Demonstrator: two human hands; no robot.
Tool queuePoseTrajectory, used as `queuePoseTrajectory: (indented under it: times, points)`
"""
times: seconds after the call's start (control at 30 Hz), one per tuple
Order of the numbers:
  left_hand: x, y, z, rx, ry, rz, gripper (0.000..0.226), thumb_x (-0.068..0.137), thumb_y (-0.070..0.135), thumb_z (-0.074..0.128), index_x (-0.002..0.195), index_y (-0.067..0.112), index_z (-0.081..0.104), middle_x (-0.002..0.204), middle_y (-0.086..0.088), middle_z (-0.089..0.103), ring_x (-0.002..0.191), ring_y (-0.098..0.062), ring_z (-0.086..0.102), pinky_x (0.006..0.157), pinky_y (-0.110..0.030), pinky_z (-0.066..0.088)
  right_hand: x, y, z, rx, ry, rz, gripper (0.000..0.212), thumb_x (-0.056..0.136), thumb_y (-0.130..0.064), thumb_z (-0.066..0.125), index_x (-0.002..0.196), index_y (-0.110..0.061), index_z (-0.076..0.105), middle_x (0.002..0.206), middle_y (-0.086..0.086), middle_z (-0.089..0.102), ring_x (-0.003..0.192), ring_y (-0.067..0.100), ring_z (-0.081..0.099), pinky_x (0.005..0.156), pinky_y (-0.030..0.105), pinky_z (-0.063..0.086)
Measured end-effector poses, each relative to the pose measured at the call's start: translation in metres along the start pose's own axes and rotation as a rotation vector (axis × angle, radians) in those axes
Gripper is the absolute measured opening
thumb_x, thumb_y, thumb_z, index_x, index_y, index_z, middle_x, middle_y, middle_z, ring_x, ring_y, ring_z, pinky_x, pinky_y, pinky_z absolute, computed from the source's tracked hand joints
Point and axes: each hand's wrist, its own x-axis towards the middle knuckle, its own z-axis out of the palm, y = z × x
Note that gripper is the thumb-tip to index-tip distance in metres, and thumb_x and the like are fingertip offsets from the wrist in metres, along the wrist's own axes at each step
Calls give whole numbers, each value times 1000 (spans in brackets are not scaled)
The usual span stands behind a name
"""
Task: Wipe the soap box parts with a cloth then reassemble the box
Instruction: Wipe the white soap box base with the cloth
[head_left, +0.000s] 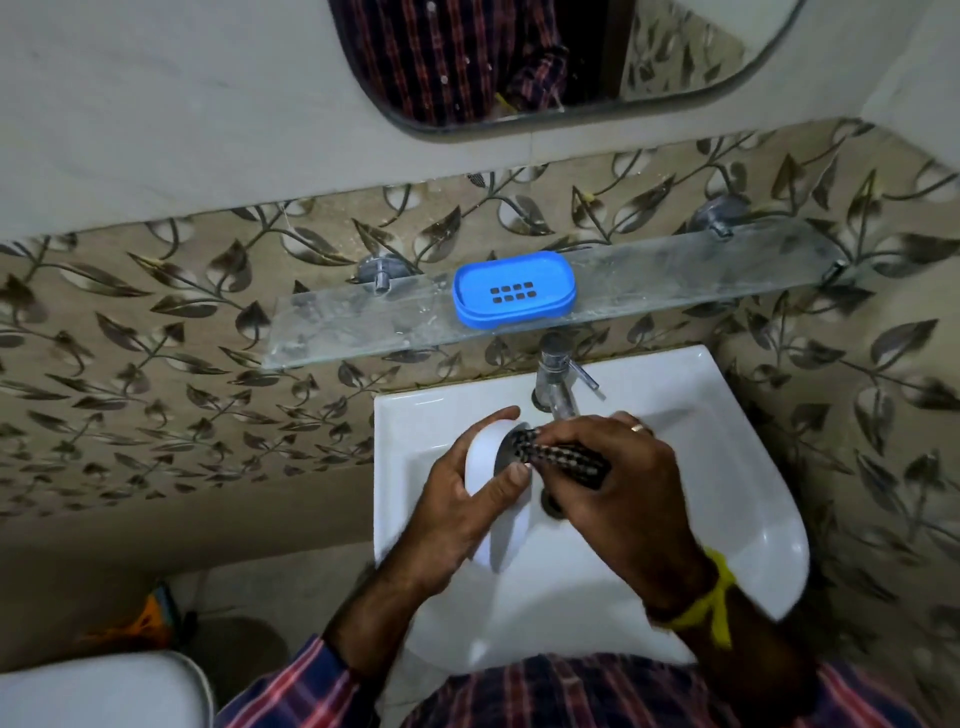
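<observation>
Over sink (753, 545), smooth white soap-box shell (496, 530)

— Where's the slotted tray (514, 289)?
— On the shelf (675, 270), at twelve o'clock from the tap (558, 376), with the mirror (571, 57) beyond.
— And the sink (727, 467)?
— Below the shelf. Over its basin the left hand (457, 512) holds the box shell (488, 457) at nine o'clock of the right hand (615, 483), whose fingers (558, 434) press the cloth (566, 460) seemingly inside it.
</observation>
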Motion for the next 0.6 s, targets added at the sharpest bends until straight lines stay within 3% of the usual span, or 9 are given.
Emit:
queuePoseTrajectory:
  times: [0.07,0.13,0.23,0.27,0.33,0.43,0.5,0.6]
  points:
    - [0,-5,-5,-6,69,-46,56,80,41,80,133,33,61,130,14,66,119,-7,63,94,-25,54,-2,3,-3,202,124,159,22,75,-10,85,90,-22,75,89,-4,77,84,17,73,78,45,60]
    - [1,-10,-4,112,161,-36,43,85,28,79,127,30,65,122,16,69,113,-5,65,90,-21,54,1,0,-2,286,133,162,21,80,-12,82,98,-21,76,96,-4,77,91,13,73,85,44,59]
    - [-2,-19,8,374,285,42,23,92,29,70,113,21,71,99,17,73,85,9,65,75,-7,47,7,-12,3,97,17,-119,22,86,-14,75,108,-16,76,108,-2,75,101,14,69,93,36,53]
    - [-4,-21,12,438,332,64,15,92,28,69,105,20,71,79,17,69,69,7,60,62,-3,40,7,-16,5,46,-47,-199,23,88,-14,74,111,-16,76,112,-2,74,104,14,67,93,34,51]
    - [-7,-22,16,523,423,94,4,88,19,67,89,15,68,62,1,63,71,-5,55,50,-7,32,5,-18,10,-61,-182,-334,28,87,-12,75,114,-18,75,117,-1,72,105,13,59,88,34,52]
    - [-9,-23,12,683,455,148,6,77,7,63,81,9,67,66,-11,70,70,-20,56,57,2,31,-2,-10,13,-133,-282,-430,30,85,-12,77,114,-17,75,116,1,72,99,23,60,79,41,56]
    - [-13,-23,11,747,421,179,8,78,4,69,86,6,70,72,-11,73,66,-22,58,62,-1,31,-3,-5,11,-108,-290,-399,26,87,-13,75,112,-18,75,114,-1,72,96,26,63,78,41,56]
    - [-15,-23,10,783,392,179,17,78,2,78,94,6,73,79,-10,76,67,-21,65,67,-8,31,1,-1,9,-78,-248,-278,21,87,-11,73,108,-16,75,109,-1,73,97,17,60,82,39,53]
